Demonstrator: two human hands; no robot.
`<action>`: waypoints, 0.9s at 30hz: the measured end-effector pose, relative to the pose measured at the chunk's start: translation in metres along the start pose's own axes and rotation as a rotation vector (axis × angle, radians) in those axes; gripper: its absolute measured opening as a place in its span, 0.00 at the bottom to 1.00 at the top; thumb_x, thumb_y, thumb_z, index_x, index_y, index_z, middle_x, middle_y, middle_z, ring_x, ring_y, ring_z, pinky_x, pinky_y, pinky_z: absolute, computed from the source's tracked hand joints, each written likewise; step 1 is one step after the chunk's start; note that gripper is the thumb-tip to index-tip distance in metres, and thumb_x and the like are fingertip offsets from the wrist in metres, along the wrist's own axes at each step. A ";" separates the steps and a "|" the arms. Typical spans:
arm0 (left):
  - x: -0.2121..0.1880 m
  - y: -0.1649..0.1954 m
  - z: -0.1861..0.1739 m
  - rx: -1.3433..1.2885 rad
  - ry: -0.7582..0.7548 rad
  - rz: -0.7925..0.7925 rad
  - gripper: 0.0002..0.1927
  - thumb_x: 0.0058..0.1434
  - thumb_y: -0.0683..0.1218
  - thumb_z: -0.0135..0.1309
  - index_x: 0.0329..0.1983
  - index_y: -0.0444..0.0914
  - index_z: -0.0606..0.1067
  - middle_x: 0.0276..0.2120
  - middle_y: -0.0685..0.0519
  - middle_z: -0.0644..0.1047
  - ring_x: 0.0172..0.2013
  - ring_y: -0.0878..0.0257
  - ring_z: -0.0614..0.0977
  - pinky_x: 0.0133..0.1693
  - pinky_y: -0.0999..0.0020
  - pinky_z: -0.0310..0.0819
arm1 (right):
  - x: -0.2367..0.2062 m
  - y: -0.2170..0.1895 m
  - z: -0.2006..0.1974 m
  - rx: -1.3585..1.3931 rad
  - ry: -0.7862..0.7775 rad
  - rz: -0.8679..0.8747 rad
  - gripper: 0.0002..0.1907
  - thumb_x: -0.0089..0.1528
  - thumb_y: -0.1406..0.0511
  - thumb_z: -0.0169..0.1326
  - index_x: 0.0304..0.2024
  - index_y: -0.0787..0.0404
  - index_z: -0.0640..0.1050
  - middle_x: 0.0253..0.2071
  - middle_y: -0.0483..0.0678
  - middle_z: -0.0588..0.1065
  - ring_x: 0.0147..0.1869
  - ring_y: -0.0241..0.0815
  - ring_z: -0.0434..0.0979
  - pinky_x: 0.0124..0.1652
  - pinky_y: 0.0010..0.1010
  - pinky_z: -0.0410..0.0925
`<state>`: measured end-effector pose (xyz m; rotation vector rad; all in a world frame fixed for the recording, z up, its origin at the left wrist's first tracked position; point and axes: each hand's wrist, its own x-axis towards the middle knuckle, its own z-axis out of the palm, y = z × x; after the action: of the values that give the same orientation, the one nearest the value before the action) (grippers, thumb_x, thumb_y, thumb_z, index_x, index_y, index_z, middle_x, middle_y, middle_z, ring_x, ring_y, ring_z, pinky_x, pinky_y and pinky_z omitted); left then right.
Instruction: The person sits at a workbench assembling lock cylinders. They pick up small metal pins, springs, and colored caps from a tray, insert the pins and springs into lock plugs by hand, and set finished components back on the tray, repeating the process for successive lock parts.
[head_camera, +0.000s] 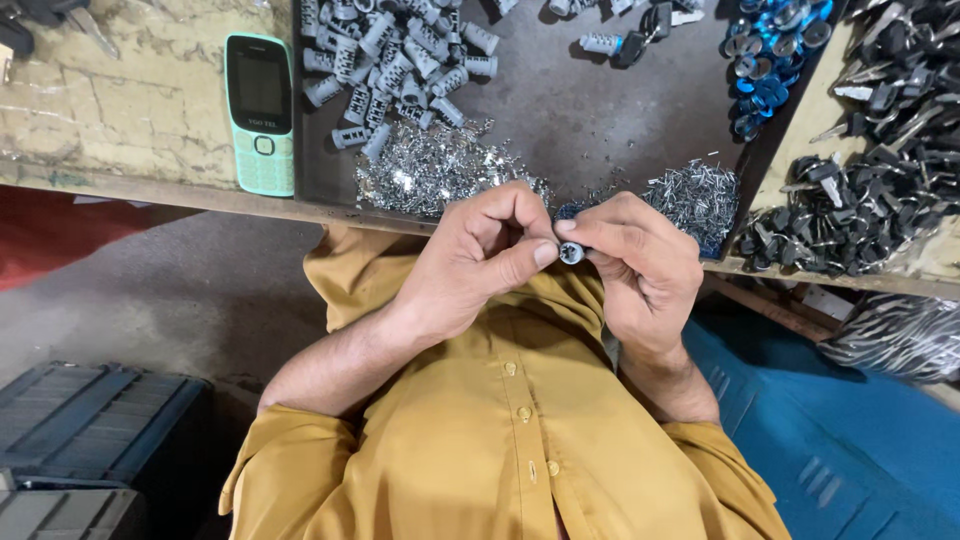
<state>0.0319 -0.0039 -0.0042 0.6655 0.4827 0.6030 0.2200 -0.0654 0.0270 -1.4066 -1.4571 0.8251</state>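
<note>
Grey metal cylinder (571, 252) pinched between both hands over the bench (120, 120) edge: left hand (470, 265) steadies it with thumb grip closed, right hand (640, 255) fingertips closed on it, seemingly fitting tiny pins (440, 170) piled nearby.
</note>
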 end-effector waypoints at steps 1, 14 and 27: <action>0.001 0.000 0.000 0.037 -0.014 0.030 0.06 0.73 0.41 0.57 0.42 0.36 0.71 0.36 0.61 0.69 0.35 0.75 0.66 0.38 0.76 0.61 | 0.000 0.000 0.000 -0.005 -0.002 -0.021 0.10 0.65 0.78 0.55 0.47 0.65 0.80 0.39 0.52 0.78 0.35 0.38 0.75 0.35 0.24 0.67; 0.000 -0.002 0.007 0.495 0.115 0.217 0.11 0.62 0.37 0.58 0.33 0.37 0.66 0.29 0.62 0.68 0.28 0.76 0.64 0.29 0.76 0.57 | 0.004 -0.015 -0.004 -0.264 -0.061 -0.175 0.11 0.63 0.77 0.58 0.47 0.65 0.80 0.39 0.52 0.77 0.39 0.47 0.77 0.37 0.30 0.69; 0.003 0.018 0.012 0.913 0.044 0.484 0.07 0.63 0.34 0.60 0.41 0.32 0.74 0.41 0.47 0.77 0.39 0.57 0.81 0.41 0.69 0.77 | -0.014 -0.001 0.000 -0.119 0.061 0.117 0.20 0.50 0.72 0.73 0.44 0.67 0.82 0.33 0.52 0.79 0.27 0.38 0.71 0.28 0.24 0.63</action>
<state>0.0344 0.0049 0.0157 1.6709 0.6431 0.8492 0.2186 -0.0790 0.0254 -1.6057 -1.4071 0.7720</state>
